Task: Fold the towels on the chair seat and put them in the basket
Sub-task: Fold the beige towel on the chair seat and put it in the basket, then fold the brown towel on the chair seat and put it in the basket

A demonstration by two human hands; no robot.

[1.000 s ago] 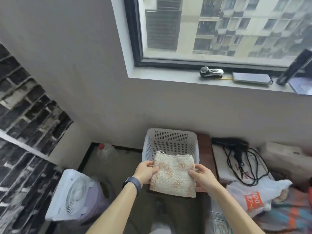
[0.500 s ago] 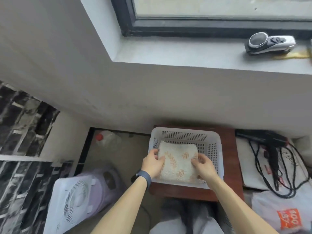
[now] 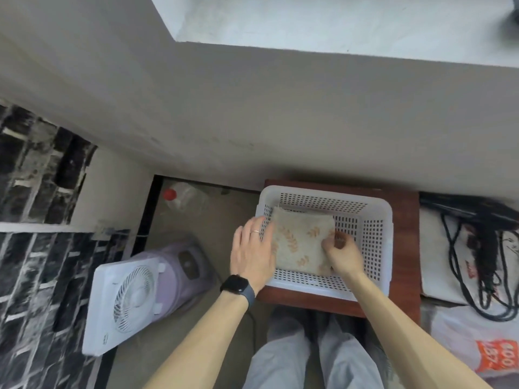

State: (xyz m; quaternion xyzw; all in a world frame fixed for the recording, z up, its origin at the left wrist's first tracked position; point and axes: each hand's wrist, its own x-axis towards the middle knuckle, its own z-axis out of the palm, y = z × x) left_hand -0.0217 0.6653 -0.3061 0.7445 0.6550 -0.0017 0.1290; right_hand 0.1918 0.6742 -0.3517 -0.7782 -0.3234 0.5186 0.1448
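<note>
Below the grey wall, a white basket (image 3: 376, 217) is set on a wooden chair seat (image 3: 404, 248). Inside it lies the folded towel (image 3: 302, 242), long axis running away from the body, flanked by the flat, spread left hand (image 3: 252, 254) and pinched at its edge by the right hand (image 3: 341, 252); both hands are equally near.

support: wooden chair seat (image 3: 404, 248) | on it: 1 white basket (image 3: 376, 220)

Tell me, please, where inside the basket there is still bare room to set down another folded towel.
The basket floor is bare on its right side, between the folded towel and the right wall, and in a thin strip along the near wall. The left side is crowded: the towel lies there with the left hand and right hand at its edges.
</note>
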